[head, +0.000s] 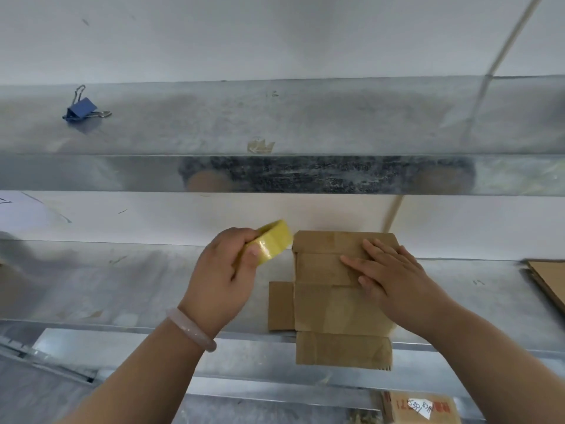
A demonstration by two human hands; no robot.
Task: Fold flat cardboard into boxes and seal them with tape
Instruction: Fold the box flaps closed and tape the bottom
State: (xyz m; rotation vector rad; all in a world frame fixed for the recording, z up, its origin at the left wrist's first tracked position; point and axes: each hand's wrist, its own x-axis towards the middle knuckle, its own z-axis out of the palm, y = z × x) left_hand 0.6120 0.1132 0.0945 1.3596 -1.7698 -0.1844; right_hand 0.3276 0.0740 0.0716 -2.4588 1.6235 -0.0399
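A brown cardboard piece (pixel 333 310), partly folded, lies on the metal worktable (pixel 128 283) with its near flap hanging over the front edge and a side flap sticking out to the left. My right hand (pixel 394 276) lies flat on its upper right part, fingers spread, pressing it down. My left hand (pixel 220 276), with a pale bracelet on the wrist, holds a yellowish roll of tape (pixel 270 241) tilted just left of the cardboard's far left corner. Clear tape strips gleam across the cardboard.
A metal shelf (pixel 275 123) runs above the table with a blue binder clip (pixel 81 108) at its left. More flat cardboard (pixel 547 281) lies at the right edge. A labelled carton (pixel 422 408) sits below the table front.
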